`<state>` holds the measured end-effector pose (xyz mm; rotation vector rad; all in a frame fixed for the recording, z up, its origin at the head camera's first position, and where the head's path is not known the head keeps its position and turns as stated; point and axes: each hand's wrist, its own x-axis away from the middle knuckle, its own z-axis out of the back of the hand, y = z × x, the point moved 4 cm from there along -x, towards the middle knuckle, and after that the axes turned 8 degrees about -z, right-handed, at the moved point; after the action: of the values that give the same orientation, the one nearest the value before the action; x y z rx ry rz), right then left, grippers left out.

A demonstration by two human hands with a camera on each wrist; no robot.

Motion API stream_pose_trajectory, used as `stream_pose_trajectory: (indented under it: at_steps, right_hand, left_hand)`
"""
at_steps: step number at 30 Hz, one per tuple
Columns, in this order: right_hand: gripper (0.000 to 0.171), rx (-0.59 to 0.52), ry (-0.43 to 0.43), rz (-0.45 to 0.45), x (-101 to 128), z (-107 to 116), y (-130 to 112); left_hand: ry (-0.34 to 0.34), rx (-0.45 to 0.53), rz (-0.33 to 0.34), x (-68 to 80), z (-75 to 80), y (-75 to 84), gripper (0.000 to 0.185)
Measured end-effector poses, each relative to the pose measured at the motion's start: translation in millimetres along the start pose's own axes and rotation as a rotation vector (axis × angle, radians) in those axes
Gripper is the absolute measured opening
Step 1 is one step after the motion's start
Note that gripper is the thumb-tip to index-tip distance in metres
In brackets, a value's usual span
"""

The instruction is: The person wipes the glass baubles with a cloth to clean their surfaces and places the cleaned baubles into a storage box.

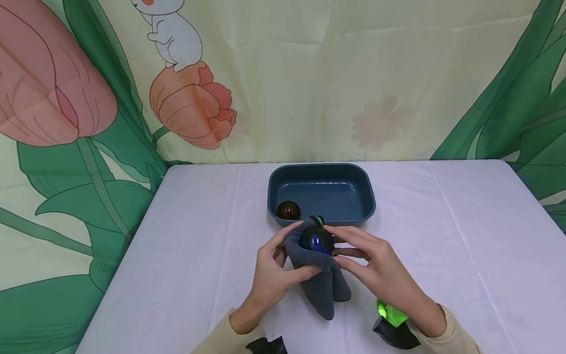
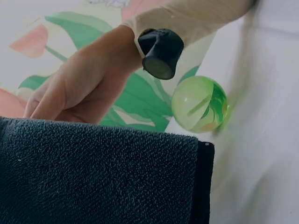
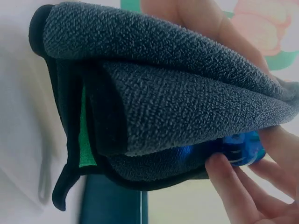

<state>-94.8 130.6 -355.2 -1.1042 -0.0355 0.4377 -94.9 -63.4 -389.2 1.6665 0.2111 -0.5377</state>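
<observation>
You are holding a dark blue glass ball [image 1: 316,241] wrapped in a grey cloth [image 1: 319,280], just above the white desk [image 1: 177,236] and near its middle. Your left hand [image 1: 270,275] grips the cloth from the left, fingers curled around the folds under the ball. Your right hand [image 1: 378,270] comes in from the right, its fingertips [image 3: 224,175] pinching the ball and the cloth's edge; the right wrist view shows the blue glass [image 3: 243,144] peeking out beneath thick folds of cloth [image 3: 163,93]. The loose end of the cloth hangs down toward you and rests on the desk.

Just behind your hands sits a dark blue tray [image 1: 322,169], with an amber ball [image 1: 288,211] in its near left corner. A small green thing [image 1: 316,221] shows right behind the cloth, at the tray's near rim. A clear green ball [image 1: 389,312] lies on the desk beside your right wrist; the left wrist view shows it too [image 2: 200,103]. A flower-printed curtain [image 1: 309,73] hangs behind the desk.
</observation>
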Motion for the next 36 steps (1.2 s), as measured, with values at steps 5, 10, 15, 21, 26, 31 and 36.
stream_pose_trajectory:
  at_steps: [5,10,15,21,26,31,36]
  right_hand:
    - [0.065,0.038,-0.015,0.011,-0.8,0.2,-1.0]
    - [0.075,0.132,0.032,0.123,-0.4,1.9,-6.3]
    - [0.071,0.19,0.067,0.221,1.0,1.8,-10.2]
    - [0.044,0.198,0.063,0.267,2.2,1.2,-9.4]
    - [0.05,0.208,0.063,0.276,3.2,0.2,-10.1]
    - [0.057,0.115,0.046,0.172,2.1,0.1,-8.1]
    - [0.062,-0.055,0.017,0.031,0.7,0.4,-2.7]
  left_hand:
    - [0.02,0.005,0.008,-0.6,0.3,-0.7,0.068]
    - [0.039,0.012,0.03,-0.2,1.2,-0.8,0.069]
    - [0.036,0.029,0.007,0.2,1.8,0.2,0.068]
    - [0.009,0.017,-0.031,0.3,2.3,1.0,0.067]
    - [0.002,0.011,-0.039,0.6,2.8,1.0,0.068]
    - [-0.001,0.007,-0.048,0.5,1.6,0.4,0.069]
    - [0.003,-0.019,-0.028,1.0,-0.6,1.6,0.07]
